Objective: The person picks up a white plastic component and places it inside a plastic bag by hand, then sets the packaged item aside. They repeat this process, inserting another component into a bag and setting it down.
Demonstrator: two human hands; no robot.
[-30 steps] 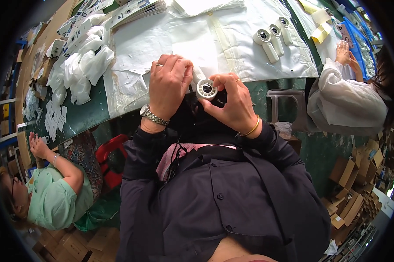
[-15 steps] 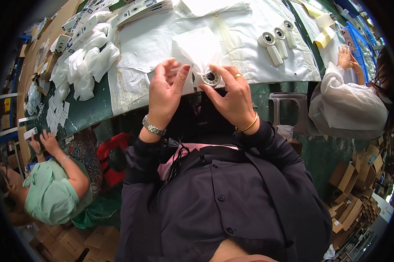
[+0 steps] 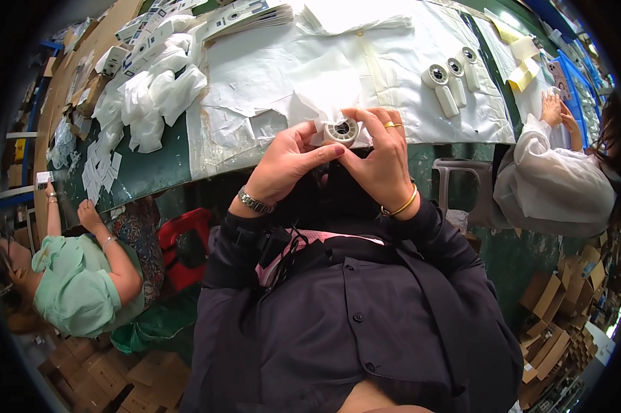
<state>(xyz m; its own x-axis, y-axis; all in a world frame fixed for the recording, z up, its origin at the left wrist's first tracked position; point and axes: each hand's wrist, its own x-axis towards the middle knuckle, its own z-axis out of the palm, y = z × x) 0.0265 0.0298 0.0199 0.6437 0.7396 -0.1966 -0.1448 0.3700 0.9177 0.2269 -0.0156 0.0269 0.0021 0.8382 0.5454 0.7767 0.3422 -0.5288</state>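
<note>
A white handheld fan (image 3: pixel 342 130) with a round grille is between my hands at the table's near edge, its head facing up and its handle hidden. A thin, whitish bag (image 3: pixel 329 96) spreads from behind the fan head onto the table. My right hand (image 3: pixel 385 160) grips the head's right side, thumb below and fingers curled over the top. On the other side, my left hand (image 3: pixel 281 165) closes in with its thumb at the lower rim and fingers at the bag. Three similar white fans (image 3: pixel 442 88) lie in a row to the right.
White bagged items (image 3: pixel 152 103) pile up at the left, with paper slips (image 3: pixel 102 175) below them. Flat printed boxes (image 3: pixel 245 19) are stacked at the back. A person in green (image 3: pixel 83 282) sits left; another in pale sleeves (image 3: pixel 562 172) works right, beside a grey stool (image 3: pixel 465 182).
My left hand has come in from open beside the bag to close at the fan's left side. My right hand keeps its grip. The person at left has stretched an arm outward.
</note>
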